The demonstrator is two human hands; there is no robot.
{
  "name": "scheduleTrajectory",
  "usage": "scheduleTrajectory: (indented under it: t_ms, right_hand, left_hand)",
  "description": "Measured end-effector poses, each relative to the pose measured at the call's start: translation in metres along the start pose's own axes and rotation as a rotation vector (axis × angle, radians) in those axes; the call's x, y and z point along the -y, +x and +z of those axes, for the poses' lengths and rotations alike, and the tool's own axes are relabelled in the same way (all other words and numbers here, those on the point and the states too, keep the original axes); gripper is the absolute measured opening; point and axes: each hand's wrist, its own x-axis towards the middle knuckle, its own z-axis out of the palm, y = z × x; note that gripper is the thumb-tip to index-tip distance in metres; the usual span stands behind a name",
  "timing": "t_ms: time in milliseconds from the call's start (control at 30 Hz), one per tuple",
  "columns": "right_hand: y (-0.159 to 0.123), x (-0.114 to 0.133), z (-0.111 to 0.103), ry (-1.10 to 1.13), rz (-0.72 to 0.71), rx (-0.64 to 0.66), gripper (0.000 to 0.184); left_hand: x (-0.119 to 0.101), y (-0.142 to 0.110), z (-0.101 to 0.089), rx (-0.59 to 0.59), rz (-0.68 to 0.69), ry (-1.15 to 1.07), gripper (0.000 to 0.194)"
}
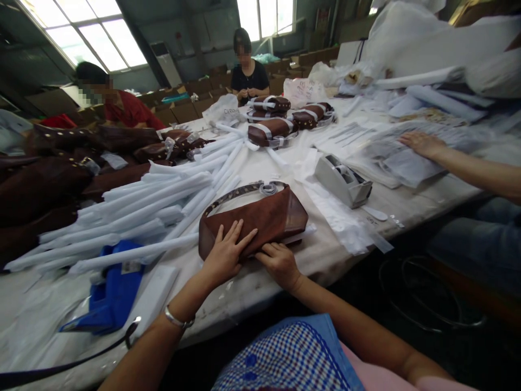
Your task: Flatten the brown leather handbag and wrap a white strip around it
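A brown leather handbag [268, 220] lies on its side on the table in front of me, its studded strap [232, 191] arching along the far side. My left hand [228, 250] rests on the bag's face with fingers spread. At the bag's near edge, the fingers of my right hand [280, 263] are curled against the lower side. What those fingertips pinch, if anything, is hidden under the hand. A white paper roll [138, 252] reaches up to the bag's left end.
Many white paper rolls [163, 195] are heaped at left, beside a blue tape dispenser [112, 293]. A grey tape dispenser [344, 182] stands right of the bag. Wrapped bags [272, 130] sit farther back. A co-worker's hand [423, 144] lies on plastic bags at right; two people work across the table.
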Motion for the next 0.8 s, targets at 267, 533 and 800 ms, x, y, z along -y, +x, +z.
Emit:
scheduleTrajectory:
  t_ms: [267, 533, 800]
  right_hand:
    - [-0.003, -0.033, -0.066, 0.052, -0.160, -0.019, 0.048]
    - [-0.025, -0.083, -0.047, -0.027, -0.108, 0.259, 0.058]
    - [-0.030, -0.080, -0.059, 0.077, -0.107, 0.233, 0.053]
  left_hand:
    - [-0.015, -0.008, 0.025, -0.160, -0.079, 0.019, 0.089]
    - [-0.037, -0.009, 0.024, -0.212, -0.192, 0.016, 0.088]
    - [-0.066, 0.029, 0.039, -0.277, -0.141, 0.050, 0.071]
